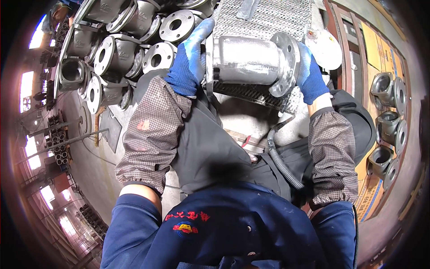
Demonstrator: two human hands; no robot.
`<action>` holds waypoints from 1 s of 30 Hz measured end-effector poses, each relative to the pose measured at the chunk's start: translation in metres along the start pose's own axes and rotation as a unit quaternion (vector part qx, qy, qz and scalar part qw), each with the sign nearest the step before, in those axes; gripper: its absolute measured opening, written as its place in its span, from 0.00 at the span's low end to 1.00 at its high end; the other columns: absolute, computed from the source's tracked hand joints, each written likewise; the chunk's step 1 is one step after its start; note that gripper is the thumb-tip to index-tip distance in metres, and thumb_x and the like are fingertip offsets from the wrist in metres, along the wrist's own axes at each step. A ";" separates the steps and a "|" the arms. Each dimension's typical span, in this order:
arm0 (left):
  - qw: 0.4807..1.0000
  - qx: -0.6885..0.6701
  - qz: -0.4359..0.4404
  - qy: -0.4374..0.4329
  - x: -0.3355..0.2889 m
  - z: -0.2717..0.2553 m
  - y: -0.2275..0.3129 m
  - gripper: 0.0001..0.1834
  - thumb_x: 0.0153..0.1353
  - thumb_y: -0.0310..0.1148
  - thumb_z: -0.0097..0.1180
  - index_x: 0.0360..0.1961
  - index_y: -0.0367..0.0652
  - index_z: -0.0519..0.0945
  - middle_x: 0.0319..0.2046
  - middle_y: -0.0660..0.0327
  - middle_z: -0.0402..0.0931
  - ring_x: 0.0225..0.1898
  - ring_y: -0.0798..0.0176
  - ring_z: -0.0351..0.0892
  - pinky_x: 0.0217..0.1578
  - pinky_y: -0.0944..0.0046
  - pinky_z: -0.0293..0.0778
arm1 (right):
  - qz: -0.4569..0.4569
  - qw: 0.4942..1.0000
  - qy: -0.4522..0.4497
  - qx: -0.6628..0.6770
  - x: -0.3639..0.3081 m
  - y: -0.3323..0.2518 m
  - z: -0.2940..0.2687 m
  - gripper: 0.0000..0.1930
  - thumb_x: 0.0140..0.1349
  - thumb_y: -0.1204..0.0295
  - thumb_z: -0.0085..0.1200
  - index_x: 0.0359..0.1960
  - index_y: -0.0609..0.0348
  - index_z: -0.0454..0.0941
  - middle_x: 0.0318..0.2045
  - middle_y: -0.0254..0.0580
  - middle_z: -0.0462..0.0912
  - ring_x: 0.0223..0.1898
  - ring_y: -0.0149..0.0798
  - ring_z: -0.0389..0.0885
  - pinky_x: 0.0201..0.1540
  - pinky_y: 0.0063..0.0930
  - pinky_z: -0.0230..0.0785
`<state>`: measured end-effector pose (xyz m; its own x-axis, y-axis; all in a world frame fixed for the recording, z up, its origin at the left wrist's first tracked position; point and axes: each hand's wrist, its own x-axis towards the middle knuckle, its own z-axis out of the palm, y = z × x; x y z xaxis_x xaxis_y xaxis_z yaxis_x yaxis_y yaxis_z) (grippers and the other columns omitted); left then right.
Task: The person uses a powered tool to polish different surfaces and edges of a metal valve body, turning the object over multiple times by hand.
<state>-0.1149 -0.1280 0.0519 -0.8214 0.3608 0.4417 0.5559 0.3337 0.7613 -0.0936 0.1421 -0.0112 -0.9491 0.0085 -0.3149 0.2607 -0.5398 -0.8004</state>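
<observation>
Grey flanged casting point(246, 60) sits crosswise at the near edge of the mesh-topped surface point(277, 20). Left hand point(190, 60) clasps its left flange point(209, 62), right hand point(310, 74) its right flange point(290, 65); grips partly hidden. Step, as judged: two-handed positioning. Next move likely calls for level, matched support.

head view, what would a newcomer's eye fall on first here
The shiny grey flanged casting at top centre, held by its end flanges between the blue-gloved left hand and right hand. Next, the heap of similar castings at upper left. Then the three smaller-looking castings lined up along the right side.
</observation>
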 end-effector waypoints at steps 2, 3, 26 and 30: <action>0.998 0.050 0.020 -0.012 0.004 0.001 0.005 0.20 0.66 0.26 0.44 0.59 0.32 0.68 0.58 0.47 0.69 0.60 0.52 0.68 0.62 0.58 0.62 | -0.011 1.000 -0.009 -0.003 0.001 0.001 -0.007 0.19 0.67 0.64 0.45 0.54 0.64 0.71 0.44 0.44 0.80 0.42 0.36 0.80 0.44 0.27 0.75; 0.999 0.029 0.005 -0.015 0.003 0.002 0.002 0.21 0.67 0.27 0.41 0.60 0.31 0.66 0.59 0.47 0.67 0.61 0.54 0.67 0.62 0.59 0.62 | -0.017 1.000 -0.015 -0.003 0.002 0.002 -0.010 0.19 0.67 0.64 0.45 0.54 0.64 0.71 0.44 0.45 0.80 0.43 0.36 0.80 0.45 0.27 0.75; 0.992 -0.055 -0.112 0.028 -0.016 0.009 0.006 0.18 0.66 0.30 0.44 0.56 0.35 0.72 0.55 0.50 0.72 0.57 0.57 0.71 0.59 0.61 0.65 | -0.037 0.977 0.158 -0.136 -0.041 0.000 0.006 0.21 0.68 0.59 0.44 0.51 0.66 0.74 0.43 0.42 0.80 0.44 0.34 0.79 0.48 0.26 0.70; 0.972 -0.162 -0.170 0.027 -0.009 0.007 0.013 0.20 0.68 0.30 0.42 0.59 0.36 0.68 0.55 0.53 0.71 0.56 0.61 0.70 0.59 0.62 0.64 | -0.081 0.967 0.198 -0.141 -0.044 0.003 0.012 0.21 0.66 0.56 0.47 0.38 0.66 0.78 0.27 0.34 0.77 0.29 0.27 0.72 0.35 0.23 0.67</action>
<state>-0.0989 -0.1211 0.0547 -0.9608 0.2293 0.1560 0.1891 0.1299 0.9733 -0.0538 0.1301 0.0067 -0.8543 0.4247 -0.2995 0.2047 -0.2548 -0.9451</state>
